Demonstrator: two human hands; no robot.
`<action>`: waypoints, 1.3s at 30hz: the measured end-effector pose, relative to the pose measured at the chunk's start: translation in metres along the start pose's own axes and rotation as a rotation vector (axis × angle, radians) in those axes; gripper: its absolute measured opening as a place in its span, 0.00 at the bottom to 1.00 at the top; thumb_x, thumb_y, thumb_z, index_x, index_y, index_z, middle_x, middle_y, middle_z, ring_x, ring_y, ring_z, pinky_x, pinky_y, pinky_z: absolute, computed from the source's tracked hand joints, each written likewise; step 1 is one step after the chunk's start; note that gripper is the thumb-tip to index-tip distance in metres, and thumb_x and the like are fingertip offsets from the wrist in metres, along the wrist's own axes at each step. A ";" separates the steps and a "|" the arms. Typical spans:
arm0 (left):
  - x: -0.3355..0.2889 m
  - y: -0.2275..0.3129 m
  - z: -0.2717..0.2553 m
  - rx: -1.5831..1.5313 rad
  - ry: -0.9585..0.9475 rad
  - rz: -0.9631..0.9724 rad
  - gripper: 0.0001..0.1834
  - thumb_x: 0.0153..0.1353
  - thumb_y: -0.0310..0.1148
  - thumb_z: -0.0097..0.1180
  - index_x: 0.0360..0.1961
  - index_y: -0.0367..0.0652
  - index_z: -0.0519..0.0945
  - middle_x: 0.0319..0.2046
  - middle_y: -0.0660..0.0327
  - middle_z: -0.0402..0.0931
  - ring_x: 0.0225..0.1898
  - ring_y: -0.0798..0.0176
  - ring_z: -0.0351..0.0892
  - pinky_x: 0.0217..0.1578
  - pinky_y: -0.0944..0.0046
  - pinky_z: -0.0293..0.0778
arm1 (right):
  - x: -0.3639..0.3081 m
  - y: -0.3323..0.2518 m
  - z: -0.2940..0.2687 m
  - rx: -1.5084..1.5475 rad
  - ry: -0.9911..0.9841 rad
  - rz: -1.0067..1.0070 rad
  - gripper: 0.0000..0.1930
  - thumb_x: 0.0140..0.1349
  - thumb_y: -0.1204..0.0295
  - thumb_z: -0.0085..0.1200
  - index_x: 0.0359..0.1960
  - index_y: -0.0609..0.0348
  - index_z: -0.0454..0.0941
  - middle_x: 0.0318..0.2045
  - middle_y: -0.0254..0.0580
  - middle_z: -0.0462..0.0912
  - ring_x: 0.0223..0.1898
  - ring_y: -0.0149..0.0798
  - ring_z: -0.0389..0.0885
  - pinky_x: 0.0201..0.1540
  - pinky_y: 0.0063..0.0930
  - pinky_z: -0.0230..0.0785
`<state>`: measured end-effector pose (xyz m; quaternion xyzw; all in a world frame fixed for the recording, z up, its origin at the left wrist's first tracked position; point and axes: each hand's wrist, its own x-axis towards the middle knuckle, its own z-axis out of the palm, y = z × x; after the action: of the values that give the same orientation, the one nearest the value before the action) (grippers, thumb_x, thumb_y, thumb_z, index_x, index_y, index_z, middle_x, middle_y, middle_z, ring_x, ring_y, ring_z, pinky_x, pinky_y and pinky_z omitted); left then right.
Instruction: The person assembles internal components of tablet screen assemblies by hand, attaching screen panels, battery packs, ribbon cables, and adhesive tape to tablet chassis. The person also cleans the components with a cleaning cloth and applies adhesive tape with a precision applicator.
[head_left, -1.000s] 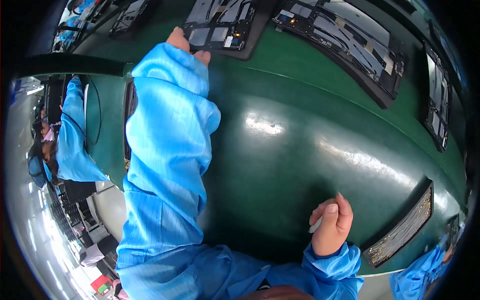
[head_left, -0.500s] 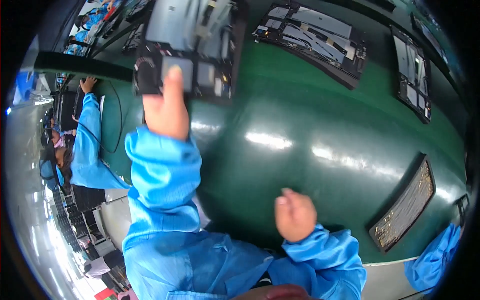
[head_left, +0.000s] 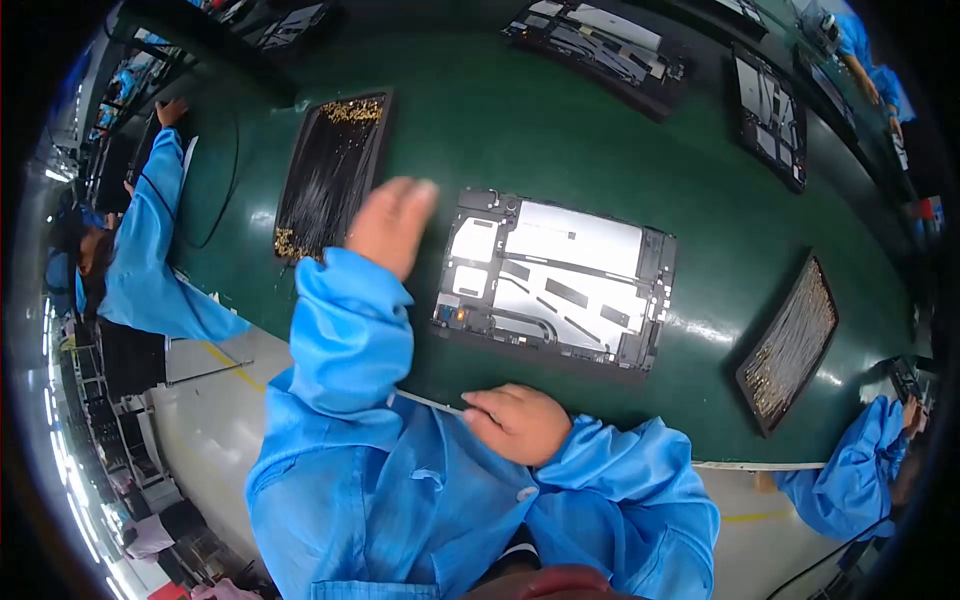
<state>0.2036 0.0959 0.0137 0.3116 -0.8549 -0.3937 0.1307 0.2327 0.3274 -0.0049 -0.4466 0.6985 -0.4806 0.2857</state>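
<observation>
Green work table [head_left: 560,150] fills most of the frame, its edges bowed by the lens, with pale floor [head_left: 205,430] showing at the lower left. An opened flat device [head_left: 572,285] lies at the centre of the frame, its inside facing up: white panels, dark ribbon strips and a black border of small parts.

Just left of it, the left hand [head_left: 390,228] reaches up from a loose blue sleeve [head_left: 350,325], its fingers close together and slightly blurred; whether anything sits under the palm I cannot tell. Behind that hand, left of centre, is a black tray [head_left: 384,125] of dark cables [head_left: 325,180] with gold-coloured ends — whether hand and tray touch is unclear.

Below the device, at the table's near edge, the right hand [head_left: 520,425] points toward the left of the frame, fingers partly bent and narrow together; its palm side is hidden.

A second tray [head_left: 752,407] of greyish cables [head_left: 792,340] stands at the right of the frame. More opened devices [head_left: 600,45] lie along the top and upper right. Other people in blue work at the far left [head_left: 145,265], lower right and upper right.
</observation>
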 end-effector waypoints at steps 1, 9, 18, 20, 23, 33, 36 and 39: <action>0.007 0.010 -0.013 0.027 0.122 0.051 0.19 0.54 0.41 0.45 0.39 0.36 0.71 0.31 0.54 0.74 0.35 0.61 0.72 0.38 0.65 0.66 | 0.000 0.001 -0.001 0.022 0.012 0.015 0.12 0.50 0.65 0.47 0.33 0.59 0.73 0.24 0.44 0.75 0.28 0.44 0.74 0.31 0.31 0.67; 0.050 -0.104 -0.061 0.546 0.369 -0.301 0.18 0.51 0.43 0.45 0.34 0.40 0.75 0.32 0.50 0.73 0.36 0.48 0.71 0.39 0.58 0.65 | 0.002 0.001 0.002 0.038 0.041 0.033 0.13 0.51 0.65 0.46 0.33 0.60 0.73 0.24 0.45 0.75 0.29 0.44 0.73 0.32 0.31 0.67; 0.016 -0.059 -0.078 0.348 0.597 0.026 0.16 0.53 0.40 0.45 0.33 0.36 0.74 0.31 0.50 0.73 0.34 0.53 0.72 0.37 0.63 0.66 | 0.007 0.002 -0.007 0.254 0.253 0.238 0.12 0.52 0.67 0.47 0.34 0.62 0.73 0.28 0.50 0.75 0.31 0.44 0.74 0.35 0.28 0.66; -0.006 -0.034 -0.063 0.317 0.576 0.203 0.12 0.53 0.35 0.46 0.31 0.36 0.74 0.29 0.51 0.73 0.32 0.53 0.72 0.35 0.63 0.67 | 0.011 0.002 -0.010 0.266 0.325 0.314 0.13 0.53 0.67 0.47 0.35 0.63 0.72 0.29 0.50 0.75 0.32 0.41 0.75 0.36 0.25 0.66; -0.045 0.002 -0.038 0.411 0.188 0.483 0.05 0.49 0.26 0.48 0.27 0.36 0.73 0.26 0.52 0.72 0.30 0.52 0.71 0.32 0.61 0.68 | 0.015 0.008 -0.005 0.548 0.438 0.422 0.13 0.53 0.66 0.46 0.35 0.64 0.72 0.29 0.48 0.76 0.32 0.36 0.75 0.36 0.24 0.65; -0.081 0.030 -0.013 0.325 -0.108 0.852 0.10 0.39 0.22 0.55 0.27 0.38 0.72 0.26 0.54 0.72 0.29 0.54 0.72 0.30 0.61 0.68 | 0.016 -0.025 -0.073 0.778 0.136 0.642 0.24 0.56 0.61 0.42 0.50 0.64 0.58 0.35 0.41 0.71 0.23 0.25 0.65 0.22 0.15 0.61; -0.085 0.032 -0.014 0.326 -0.138 0.897 0.11 0.39 0.23 0.56 0.27 0.38 0.73 0.26 0.56 0.73 0.29 0.55 0.72 0.30 0.62 0.68 | 0.012 -0.026 -0.075 0.758 0.155 0.618 0.21 0.56 0.60 0.42 0.46 0.63 0.63 0.33 0.39 0.72 0.22 0.24 0.65 0.22 0.15 0.61; -0.091 0.029 -0.012 0.356 -0.161 0.886 0.11 0.39 0.25 0.56 0.28 0.40 0.73 0.26 0.58 0.73 0.28 0.58 0.73 0.28 0.64 0.68 | 0.010 -0.019 -0.073 0.691 0.072 0.644 0.18 0.56 0.60 0.43 0.40 0.63 0.67 0.31 0.38 0.73 0.21 0.24 0.65 0.22 0.15 0.61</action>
<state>0.2666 0.1607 0.0461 -0.0964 -0.9668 -0.1705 0.1640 0.1748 0.3465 0.0405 -0.0691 0.6100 -0.5871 0.5276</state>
